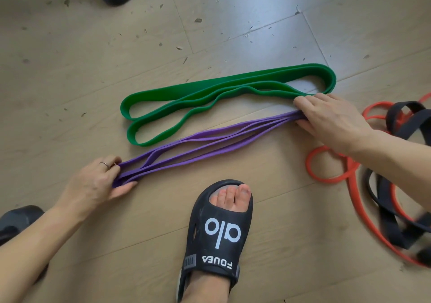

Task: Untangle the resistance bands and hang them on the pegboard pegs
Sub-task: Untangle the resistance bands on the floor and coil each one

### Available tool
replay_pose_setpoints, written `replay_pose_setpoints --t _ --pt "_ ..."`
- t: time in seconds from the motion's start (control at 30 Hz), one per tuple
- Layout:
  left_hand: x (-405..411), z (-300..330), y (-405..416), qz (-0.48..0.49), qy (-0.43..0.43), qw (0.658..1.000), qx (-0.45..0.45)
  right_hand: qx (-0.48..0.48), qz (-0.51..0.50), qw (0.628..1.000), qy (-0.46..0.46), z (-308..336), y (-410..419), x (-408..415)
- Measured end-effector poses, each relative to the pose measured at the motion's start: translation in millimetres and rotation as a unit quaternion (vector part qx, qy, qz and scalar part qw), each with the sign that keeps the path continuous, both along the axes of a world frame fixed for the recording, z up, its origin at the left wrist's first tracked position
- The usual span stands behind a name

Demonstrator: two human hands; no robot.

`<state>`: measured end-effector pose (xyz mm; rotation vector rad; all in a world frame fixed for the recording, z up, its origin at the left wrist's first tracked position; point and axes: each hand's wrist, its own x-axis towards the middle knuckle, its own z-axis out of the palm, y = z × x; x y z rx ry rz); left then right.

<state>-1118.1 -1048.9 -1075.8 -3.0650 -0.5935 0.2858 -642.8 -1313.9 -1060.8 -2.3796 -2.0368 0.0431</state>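
We hold the folded purple band [205, 146] taut between left hand [98, 181] and right hand [331, 118], beside the green band [224, 92] on the floor [93, 57].

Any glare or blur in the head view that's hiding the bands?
Head view: a pale sheen of window-like glare on the floor at upper right, clear of the bands; green band and purple band sharp, as are the left hand and right hand; the orange band and black band tangle is smeared near the right edge, where wide-angle bending shows.
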Motion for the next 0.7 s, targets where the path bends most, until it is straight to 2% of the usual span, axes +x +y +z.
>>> replay_pose_setpoints --t 0.37,0.7 --pt "16.2 6.9 -9.1 0.048 0.04 0.998 -0.007 -0.048 0.006 0.998 -0.049 -3.5 6.7 -7.8" --pt "15.2 1.7 -10.8 0.051 0.014 0.999 -0.003 -0.028 0.042 0.998 -0.036 -6.0 8.3 -9.1"
